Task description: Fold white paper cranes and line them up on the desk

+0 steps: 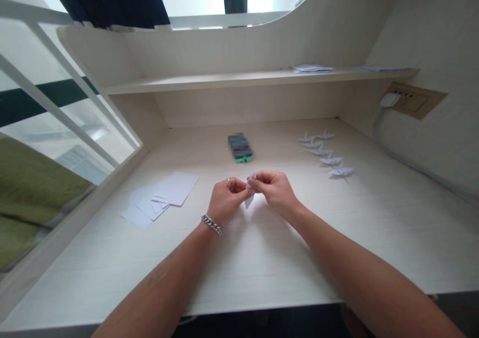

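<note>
A small folded piece of white paper (249,200) is pinched between my two hands, just above the middle of the desk. My left hand (228,198), with a ring and a chain bracelet at the wrist, grips it from the left between thumb and fingers. From the other side, my right hand (275,188) pinches its upper part. The fingers cover much of the paper, and its narrow tip points down toward me. Several folded paper cranes (331,161) stand in a slanting row to the right, beyond my right hand.
Loose white paper sheets (181,186) lie overlapping at the left. A phone (240,147) with a green edge, its screen blurred, lies beyond my hands. More paper (312,69) rests on the shelf (209,82). A cable (411,166) runs from the socket along the right wall.
</note>
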Available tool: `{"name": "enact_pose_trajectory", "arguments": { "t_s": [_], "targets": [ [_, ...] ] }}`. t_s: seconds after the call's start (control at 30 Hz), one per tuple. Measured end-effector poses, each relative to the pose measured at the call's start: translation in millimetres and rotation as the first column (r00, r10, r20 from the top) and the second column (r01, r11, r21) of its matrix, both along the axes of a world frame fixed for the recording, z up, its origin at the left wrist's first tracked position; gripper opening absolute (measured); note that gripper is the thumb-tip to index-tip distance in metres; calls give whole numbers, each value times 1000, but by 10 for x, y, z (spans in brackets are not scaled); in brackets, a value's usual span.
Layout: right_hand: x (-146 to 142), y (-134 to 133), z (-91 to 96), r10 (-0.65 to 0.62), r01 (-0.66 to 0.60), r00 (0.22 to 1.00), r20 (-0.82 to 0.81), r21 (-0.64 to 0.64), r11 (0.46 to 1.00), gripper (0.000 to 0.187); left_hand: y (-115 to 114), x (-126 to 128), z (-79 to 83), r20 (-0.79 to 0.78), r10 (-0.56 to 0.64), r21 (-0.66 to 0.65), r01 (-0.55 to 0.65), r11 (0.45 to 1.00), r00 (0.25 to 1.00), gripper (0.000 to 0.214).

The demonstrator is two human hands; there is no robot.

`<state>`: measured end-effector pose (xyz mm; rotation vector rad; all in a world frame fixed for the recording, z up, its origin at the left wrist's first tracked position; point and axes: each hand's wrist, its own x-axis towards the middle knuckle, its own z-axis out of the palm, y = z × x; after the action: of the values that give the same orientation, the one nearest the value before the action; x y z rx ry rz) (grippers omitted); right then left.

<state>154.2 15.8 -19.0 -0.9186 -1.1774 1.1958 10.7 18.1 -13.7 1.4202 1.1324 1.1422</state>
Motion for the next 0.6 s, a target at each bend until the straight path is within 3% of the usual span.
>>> {"name": "enact_pose_trajectory", "arguments": {
  "t_s": [0.17,0.3,0.43,0.5,0.6],
  "targets": [
    [2,-6,48,-121,118,990,-76,-43,992,29,6,8,7,-2,-112,-66,112,992,994,24],
    [20,3,41,-176,174,984,-26,-62,983,34,42,-31,19,108,-6,-95,16,995,994,28],
    [34,12,7,-19,31,986,165,-68,997,27,81,-73,25,280,112,-66,-98,993,953,35],
    [40,5,-5,69,-55,956,285,-55,997,20,85,-76,28,298,84,-29,-79,996,951,35],
    [44,-14,-11,90,-89,923,374,-19,996,25,71,-64,33,289,28,-4,-29,1000,957,30]
  ]
}}
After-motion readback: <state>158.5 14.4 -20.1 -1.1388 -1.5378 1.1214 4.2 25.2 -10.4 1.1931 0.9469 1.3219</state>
